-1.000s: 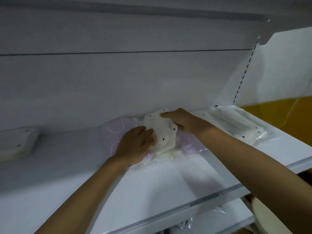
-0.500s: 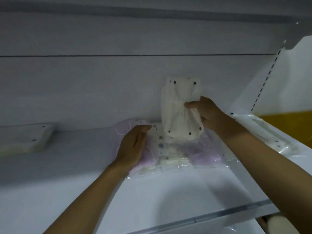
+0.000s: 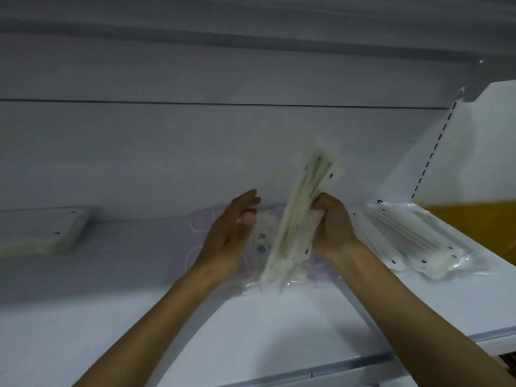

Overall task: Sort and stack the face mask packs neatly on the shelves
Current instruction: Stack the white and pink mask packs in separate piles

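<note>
Step in hand, as judged: sorting; cream-white clear-wrapped face mask pack (image 3: 300,219) lifted on edge, tilted, above lilac-patterned clear-wrapped mask pack (image 3: 259,244) lying flat mid-shelf near back wall

Right hand (image 3: 333,227): fingers curled, gripping raised pack's right edge. Left hand (image 3: 231,236): fingers straight, holding nothing, just beside raised pack

Next move likely: carry pack to matching white clear-wrapped mask stack (image 3: 413,238) at right end of shelf, lay flat, edges squared

Surface: white metal shelf (image 3: 279,325), grey back panel; pale flat mask pack (image 3: 42,230) at left end; yellow surface beyond right divider

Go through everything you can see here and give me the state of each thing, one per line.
White pack: lifted, on edge, tilted, gripped by right hand.
Left hand: open, beside the white pack.
Patterned pack: flat on shelf.
Right stack: lying on shelf.
Left stack: lying on shelf.
</note>
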`<state>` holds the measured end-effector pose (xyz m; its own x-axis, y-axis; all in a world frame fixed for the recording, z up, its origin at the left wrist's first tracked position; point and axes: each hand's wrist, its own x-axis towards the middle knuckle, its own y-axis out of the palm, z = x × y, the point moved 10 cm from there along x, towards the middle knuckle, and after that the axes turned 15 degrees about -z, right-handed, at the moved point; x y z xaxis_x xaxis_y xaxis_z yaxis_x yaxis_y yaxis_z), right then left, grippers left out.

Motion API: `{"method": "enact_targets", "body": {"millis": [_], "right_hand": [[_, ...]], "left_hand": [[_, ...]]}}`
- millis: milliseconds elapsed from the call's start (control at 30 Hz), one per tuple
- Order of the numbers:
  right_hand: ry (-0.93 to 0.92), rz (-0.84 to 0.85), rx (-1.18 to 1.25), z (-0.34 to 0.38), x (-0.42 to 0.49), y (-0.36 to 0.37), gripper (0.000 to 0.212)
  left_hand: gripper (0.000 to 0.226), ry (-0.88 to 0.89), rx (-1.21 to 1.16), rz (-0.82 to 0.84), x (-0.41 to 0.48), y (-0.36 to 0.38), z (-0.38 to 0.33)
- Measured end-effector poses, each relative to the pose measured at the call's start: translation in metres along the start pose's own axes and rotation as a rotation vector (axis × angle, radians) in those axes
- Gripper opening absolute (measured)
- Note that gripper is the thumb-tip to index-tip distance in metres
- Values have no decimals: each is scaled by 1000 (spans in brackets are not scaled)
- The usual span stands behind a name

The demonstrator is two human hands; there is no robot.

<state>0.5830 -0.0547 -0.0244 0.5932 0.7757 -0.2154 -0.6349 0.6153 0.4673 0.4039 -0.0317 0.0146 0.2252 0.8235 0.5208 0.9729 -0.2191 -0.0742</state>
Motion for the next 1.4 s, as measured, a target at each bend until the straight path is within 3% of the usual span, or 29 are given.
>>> {"method": "enact_targets", "body": {"millis": [67,200,333,433,633,733,867,967,1033,1200,1300,1400], "right_hand": [[-91,-29,-71,1,-10,11,25],[-210,64,-40,3,-36,49,22],[-231,239,-131,-20,-59,79,23],[-203,222,-98,-43,-65,88,28],[-139,81,80,-54,-67,93,28],[-135,81,67,-62,-76,103,26],[-289,61,-234,-89,-105,132,3],[-313,133,-257,-106,-132,166,14],[-364,170,-211,-104,-144,182,18],[-489,213,-191,-109,-155,201,37],[-514,238,-255,-131,-165,211,36],[-585,257,-251,-132,-172,218,51]], "left_hand": [[59,-43,12,29,-7,12,-12],[30,-53,23,-255,-10,-32,-21],[7,-183,-85,-386,-24,-84,-13],[26,-293,-180,-453,-40,-109,-5],[28,-407,-233,-556,-55,-166,7],[31,-397,-263,-564,-58,-186,5],[38,-292,-159,-507,-56,-196,-6],[31,-213,-17,-409,-54,-196,-14],[34,-212,-65,-420,-50,-214,-15],[54,-234,-85,-377,-44,-250,5],[37,-296,-77,-420,-49,-251,24],[22,-292,-99,-480,-45,-257,25]]}}
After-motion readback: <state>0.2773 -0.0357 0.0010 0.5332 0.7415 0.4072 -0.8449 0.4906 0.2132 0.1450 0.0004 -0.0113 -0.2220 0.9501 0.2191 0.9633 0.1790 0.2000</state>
